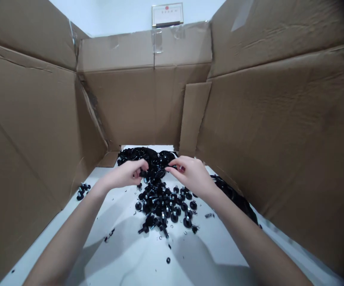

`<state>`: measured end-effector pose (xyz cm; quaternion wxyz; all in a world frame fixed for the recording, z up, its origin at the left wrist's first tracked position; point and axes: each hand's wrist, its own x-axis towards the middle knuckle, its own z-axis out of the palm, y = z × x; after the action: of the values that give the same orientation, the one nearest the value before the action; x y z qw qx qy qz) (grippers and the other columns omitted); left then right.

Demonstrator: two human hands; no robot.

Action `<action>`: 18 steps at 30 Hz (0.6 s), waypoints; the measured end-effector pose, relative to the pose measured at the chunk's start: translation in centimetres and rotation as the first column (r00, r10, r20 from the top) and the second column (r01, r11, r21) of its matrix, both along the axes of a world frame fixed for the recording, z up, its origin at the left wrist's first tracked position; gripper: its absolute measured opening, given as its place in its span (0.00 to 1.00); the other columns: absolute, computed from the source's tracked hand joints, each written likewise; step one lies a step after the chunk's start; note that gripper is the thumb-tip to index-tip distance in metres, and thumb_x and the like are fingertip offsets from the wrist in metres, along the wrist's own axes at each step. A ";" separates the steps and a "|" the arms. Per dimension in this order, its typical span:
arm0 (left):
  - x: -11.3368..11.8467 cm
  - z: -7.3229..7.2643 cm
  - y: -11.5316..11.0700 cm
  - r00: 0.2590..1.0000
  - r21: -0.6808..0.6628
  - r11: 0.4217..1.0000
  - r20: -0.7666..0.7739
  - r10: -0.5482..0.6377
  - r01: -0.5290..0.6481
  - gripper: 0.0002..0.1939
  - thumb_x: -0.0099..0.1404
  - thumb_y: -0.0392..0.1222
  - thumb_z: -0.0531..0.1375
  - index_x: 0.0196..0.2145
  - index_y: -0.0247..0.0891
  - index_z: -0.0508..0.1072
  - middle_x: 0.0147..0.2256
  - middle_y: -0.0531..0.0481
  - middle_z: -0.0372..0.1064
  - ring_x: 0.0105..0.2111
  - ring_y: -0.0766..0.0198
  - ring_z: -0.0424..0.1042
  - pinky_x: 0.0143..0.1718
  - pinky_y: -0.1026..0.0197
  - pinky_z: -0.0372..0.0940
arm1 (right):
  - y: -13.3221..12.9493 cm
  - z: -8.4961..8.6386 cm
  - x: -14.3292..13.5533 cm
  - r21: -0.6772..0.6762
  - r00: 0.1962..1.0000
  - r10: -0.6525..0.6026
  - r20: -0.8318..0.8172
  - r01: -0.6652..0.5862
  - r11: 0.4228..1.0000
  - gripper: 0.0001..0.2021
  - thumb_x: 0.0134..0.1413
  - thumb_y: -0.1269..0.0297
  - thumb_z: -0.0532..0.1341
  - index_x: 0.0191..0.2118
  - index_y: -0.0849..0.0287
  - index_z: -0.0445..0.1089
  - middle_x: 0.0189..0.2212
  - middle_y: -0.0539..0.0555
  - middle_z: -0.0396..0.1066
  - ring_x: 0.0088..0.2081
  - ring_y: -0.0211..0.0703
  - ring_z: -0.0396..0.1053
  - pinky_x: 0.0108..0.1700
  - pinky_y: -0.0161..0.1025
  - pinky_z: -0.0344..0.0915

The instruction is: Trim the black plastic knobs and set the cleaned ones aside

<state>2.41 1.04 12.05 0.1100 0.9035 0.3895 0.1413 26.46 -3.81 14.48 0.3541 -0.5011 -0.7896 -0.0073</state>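
Note:
My left hand (132, 173) is closed, its fingers curled around a small black piece (142, 174) that looks like one of the studded parts below. To the right, my right hand (193, 174) has thumb and forefinger brought together in a pinch; something dark shows at the tips, too small to make out. Both hands hover in front of a shiny black heap (138, 154) at the back of the white table. Nearer to me lies a loose pile of black round-based parts with metal studs (160, 202), some upright and some on their sides.
Tall cardboard walls (142, 103) enclose the table (124, 250) on the left, right and back. Several similar studded parts (82, 192) sit at the left edge. A long black bundle (237, 198) lies along the right wall. Small black rings and scraps (168, 260) are scattered about.

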 end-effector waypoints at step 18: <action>2.6 5.8 -6.4 0.804 0.510 0.858 0.533 -0.261 -0.060 0.03 0.61 0.39 0.61 0.33 0.39 0.71 0.38 0.49 0.70 0.34 0.66 0.71 0.34 0.64 0.69 | -2.6 2.6 -2.7 0.508 0.946 0.315 -0.080 -0.234 0.829 0.03 0.55 0.67 0.62 0.33 0.57 0.74 0.28 0.51 0.74 0.30 0.37 0.69 0.34 0.35 0.67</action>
<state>4.97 -5.36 17.83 -0.0076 0.8319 0.2352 0.5026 23.79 -6.41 17.11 0.5293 -0.2744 -0.7944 -0.1163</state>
